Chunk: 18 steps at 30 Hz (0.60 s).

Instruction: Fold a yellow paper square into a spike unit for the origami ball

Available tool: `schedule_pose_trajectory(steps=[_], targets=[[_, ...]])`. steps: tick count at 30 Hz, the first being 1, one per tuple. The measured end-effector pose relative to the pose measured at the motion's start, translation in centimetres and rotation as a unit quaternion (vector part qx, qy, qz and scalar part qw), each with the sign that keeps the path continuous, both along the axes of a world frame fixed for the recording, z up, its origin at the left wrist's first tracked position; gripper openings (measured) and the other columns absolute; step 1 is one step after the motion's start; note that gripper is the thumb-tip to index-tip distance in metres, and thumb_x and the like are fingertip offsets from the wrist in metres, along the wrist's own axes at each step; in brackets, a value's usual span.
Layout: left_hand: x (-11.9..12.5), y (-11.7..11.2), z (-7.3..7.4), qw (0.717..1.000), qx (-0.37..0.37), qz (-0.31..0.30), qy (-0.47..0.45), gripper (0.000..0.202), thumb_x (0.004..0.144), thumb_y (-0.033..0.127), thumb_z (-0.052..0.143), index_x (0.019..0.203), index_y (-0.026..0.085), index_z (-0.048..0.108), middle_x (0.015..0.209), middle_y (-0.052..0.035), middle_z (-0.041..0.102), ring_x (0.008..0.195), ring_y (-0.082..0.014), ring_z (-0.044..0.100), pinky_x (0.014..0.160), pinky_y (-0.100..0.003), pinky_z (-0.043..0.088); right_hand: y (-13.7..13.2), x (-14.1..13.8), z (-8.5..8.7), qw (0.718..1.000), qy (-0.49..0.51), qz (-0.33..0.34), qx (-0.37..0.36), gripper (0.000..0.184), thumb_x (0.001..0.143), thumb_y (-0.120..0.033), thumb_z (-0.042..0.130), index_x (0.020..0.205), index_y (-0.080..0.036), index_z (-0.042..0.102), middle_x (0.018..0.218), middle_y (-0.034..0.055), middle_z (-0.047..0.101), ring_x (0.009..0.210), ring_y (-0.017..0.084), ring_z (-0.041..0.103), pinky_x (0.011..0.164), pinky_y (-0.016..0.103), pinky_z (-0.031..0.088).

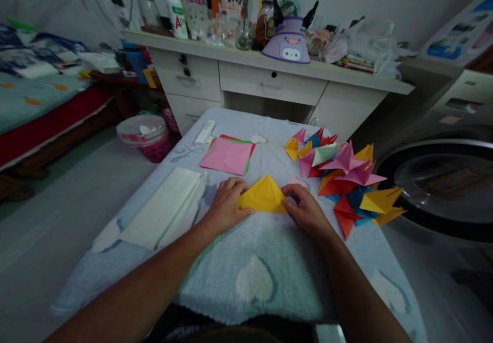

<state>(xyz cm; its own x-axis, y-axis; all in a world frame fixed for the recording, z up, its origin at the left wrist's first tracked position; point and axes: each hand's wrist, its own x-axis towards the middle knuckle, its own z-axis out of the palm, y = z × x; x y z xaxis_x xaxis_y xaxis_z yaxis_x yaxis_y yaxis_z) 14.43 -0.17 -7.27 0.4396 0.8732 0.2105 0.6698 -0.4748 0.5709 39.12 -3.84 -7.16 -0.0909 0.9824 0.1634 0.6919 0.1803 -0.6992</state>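
Note:
A yellow sheet of origami paper (265,195), folded to a triangle-like shape with its point away from me, lies between my hands on the cloth-covered table. My left hand (228,203) pinches its left corner between thumb and fingers. On the opposite corner, my right hand (305,207) grips the paper the same way. Beyond my left hand lies a stack of square coloured paper (227,156), pink on top, with red and green edges showing. To the right of my right hand, folded paper cranes (346,163) in several colours lie in a heap.
A folded whitish cloth (165,207) lies at the table's left, with a small white box (205,133) farther back. Behind stands a white cabinet (265,78) crowded with jars and bags. A washing machine (442,127) is at right, a pink bin (148,137) at left.

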Motion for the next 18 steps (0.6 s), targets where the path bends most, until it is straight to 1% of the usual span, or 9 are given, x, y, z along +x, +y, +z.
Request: schedule_pose_trajectory(steps=[2, 5, 7, 9, 14, 16, 18], targets=[[0.0, 0.0, 0.1, 1.0, -0.022, -0.013, -0.014, 0.026, 0.068, 0.021, 0.07, 0.092, 0.019, 0.06, 0.113, -0.006, 0.057, 0.107, -0.0236, 0.052, 0.095, -0.039, 0.044, 0.0, 0.0, -0.2, 0.999, 0.048, -0.009, 0.0, 0.016, 0.079, -0.029, 0.055, 0.092, -0.021, 0.058, 0.101, 0.0062, 0.065, 0.1, 0.021, 0.059, 0.093, 0.038, 0.044], [-0.1, 0.1, 0.3, 0.997, -0.053, -0.034, -0.042, 0.013, 0.071, 0.017, 0.065, 0.083, 0.019, 0.06, 0.111, -0.0053, 0.058, 0.105, -0.0211, 0.055, 0.092, -0.036, 0.047, -0.1, -0.2, 0.0, 0.994, 0.105, -0.01, 0.006, 0.01, 0.08, -0.029, 0.054, 0.086, -0.021, 0.055, 0.1, 0.0059, 0.064, 0.098, 0.02, 0.06, 0.09, 0.036, 0.046], [-0.2, 0.2, 0.5, 0.995, -0.066, -0.044, -0.063, 0.008, 0.072, 0.015, 0.062, 0.079, 0.018, 0.059, 0.11, -0.0049, 0.058, 0.102, -0.019, 0.058, 0.09, -0.034, 0.048, -0.2, -0.4, 0.3, 0.991, 0.131, -0.002, 0.007, 0.008, 0.081, -0.029, 0.053, 0.083, -0.021, 0.054, 0.099, 0.0058, 0.063, 0.096, 0.02, 0.06, 0.088, 0.035, 0.047], [-0.3, 0.2, 0.7, 0.993, -0.071, -0.049, -0.079, 0.007, 0.072, 0.014, 0.062, 0.076, 0.018, 0.057, 0.111, -0.0048, 0.058, 0.101, -0.0179, 0.059, 0.089, -0.032, 0.049, -0.3, -0.6, 0.5, 0.99, 0.144, 0.003, 0.012, 0.007, 0.082, -0.029, 0.053, 0.083, -0.021, 0.054, 0.098, 0.0056, 0.063, 0.096, 0.02, 0.06, 0.088, 0.035, 0.047], [-0.3, 0.2, 0.8, 0.991, -0.058, -0.049, -0.11, 0.011, 0.07, 0.012, 0.063, 0.076, 0.018, 0.057, 0.117, -0.0063, 0.055, 0.107, -0.019, 0.058, 0.091, -0.032, 0.05, -0.8, -0.9, 0.6, 0.99, 0.132, 0.0, 0.057, 0.004, 0.084, -0.026, 0.052, 0.087, -0.022, 0.053, 0.099, 0.005, 0.062, 0.099, 0.021, 0.059, 0.094, 0.037, 0.044], [-0.3, 0.1, 0.8, 0.992, -0.046, -0.044, -0.112, 0.01, 0.071, 0.011, 0.062, 0.077, 0.018, 0.058, 0.121, -0.0069, 0.053, 0.111, -0.0199, 0.057, 0.093, -0.034, 0.049, -0.9, -1.0, 0.6, 0.991, 0.109, -0.012, 0.07, 0.007, 0.084, -0.023, 0.051, 0.09, -0.022, 0.055, 0.099, 0.0048, 0.061, 0.098, 0.021, 0.058, 0.093, 0.037, 0.044], [-0.3, 0.1, 0.7, 0.993, -0.028, -0.039, -0.111, 0.011, 0.072, 0.009, 0.061, 0.078, 0.018, 0.059, 0.122, -0.0077, 0.053, 0.112, -0.0207, 0.057, 0.095, -0.035, 0.048, -1.0, -1.1, 0.6, 0.993, 0.081, -0.016, 0.09, 0.014, 0.083, -0.02, 0.053, 0.097, -0.023, 0.056, 0.099, 0.0049, 0.061, 0.098, 0.022, 0.056, 0.091, 0.038, 0.044]])
